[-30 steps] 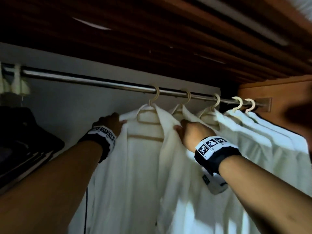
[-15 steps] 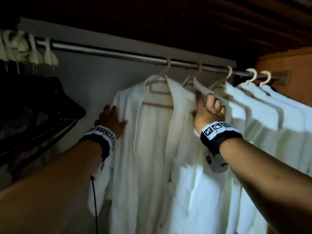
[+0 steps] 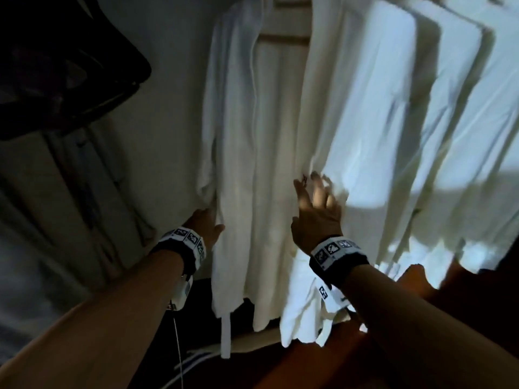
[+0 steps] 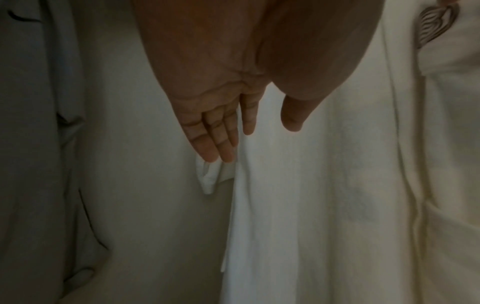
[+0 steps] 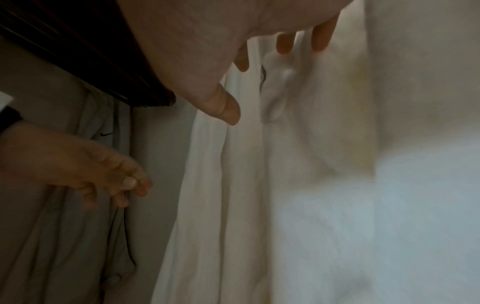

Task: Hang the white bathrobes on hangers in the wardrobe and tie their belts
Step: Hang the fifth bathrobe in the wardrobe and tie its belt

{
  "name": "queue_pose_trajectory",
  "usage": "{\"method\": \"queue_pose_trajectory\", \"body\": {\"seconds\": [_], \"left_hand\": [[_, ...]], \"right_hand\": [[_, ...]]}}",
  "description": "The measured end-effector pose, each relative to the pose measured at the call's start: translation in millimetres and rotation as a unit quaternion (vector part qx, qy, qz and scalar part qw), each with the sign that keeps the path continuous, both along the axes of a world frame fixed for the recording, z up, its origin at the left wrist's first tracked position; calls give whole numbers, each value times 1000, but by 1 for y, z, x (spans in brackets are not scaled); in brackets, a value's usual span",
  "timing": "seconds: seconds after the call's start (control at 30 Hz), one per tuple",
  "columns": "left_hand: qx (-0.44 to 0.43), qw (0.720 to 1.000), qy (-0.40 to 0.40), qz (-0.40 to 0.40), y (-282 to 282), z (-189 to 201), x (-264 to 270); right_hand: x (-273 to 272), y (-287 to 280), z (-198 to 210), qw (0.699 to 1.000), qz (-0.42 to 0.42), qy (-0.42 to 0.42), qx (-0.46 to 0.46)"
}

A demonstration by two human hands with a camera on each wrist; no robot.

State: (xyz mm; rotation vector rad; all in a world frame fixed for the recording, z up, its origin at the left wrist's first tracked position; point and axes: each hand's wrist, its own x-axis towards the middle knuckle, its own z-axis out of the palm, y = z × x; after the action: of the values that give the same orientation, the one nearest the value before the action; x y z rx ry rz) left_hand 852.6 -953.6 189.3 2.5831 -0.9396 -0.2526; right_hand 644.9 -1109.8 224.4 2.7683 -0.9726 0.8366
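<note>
Hanging beside dark clothes [image 3: 64, 66], the white bathrobe [image 3: 252, 164] is open-fronted. Our left hand [image 3: 203, 228] rests flat-fingered at its left edge; our right hand [image 3: 316, 217], fingers spread, touches its right front panel, holding nothing.

hanger [image 3: 283, 37]: top cut off by frame edge | left hand [image 3: 203, 227]: fingertips hidden behind bathrobe [image 3: 252, 164] edge in head view | neighbouring bathrobes [image 3: 421, 108]: motion-blurred | belt: cannot tell if tied
</note>
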Motion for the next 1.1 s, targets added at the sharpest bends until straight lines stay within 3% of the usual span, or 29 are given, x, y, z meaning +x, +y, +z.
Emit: {"method": "queue_pose_trajectory", "body": {"seconds": [0.2,0.4,0.57,0.67,0.83,0.97,1.03,1.1], "left_hand": [[-48,998,43,1,-46,3,50],[-127,990,55,-4,-103,8,93],[-171,982,73,-15,-129,2,116],[-186,978,93,-28,-129,-6,104],[-221,960,152,-74,-104,-13,47],[-214,946,204,-134,-69,-11,22],[-189,938,233,-171,-51,-10,17],[-206,906,311,-201,-36,-9,16]], "right_hand": [[2,-6,-20,999,17,0,29],[1,-11,-35,985,-39,113,128],[9,-5,-48,978,-126,71,151],[18,3,-58,978,-139,52,144],[48,16,-73,945,-39,91,311],[74,28,-91,914,-56,87,392],[83,35,-102,915,-57,74,393],[84,39,-108,926,-62,72,365]]}}
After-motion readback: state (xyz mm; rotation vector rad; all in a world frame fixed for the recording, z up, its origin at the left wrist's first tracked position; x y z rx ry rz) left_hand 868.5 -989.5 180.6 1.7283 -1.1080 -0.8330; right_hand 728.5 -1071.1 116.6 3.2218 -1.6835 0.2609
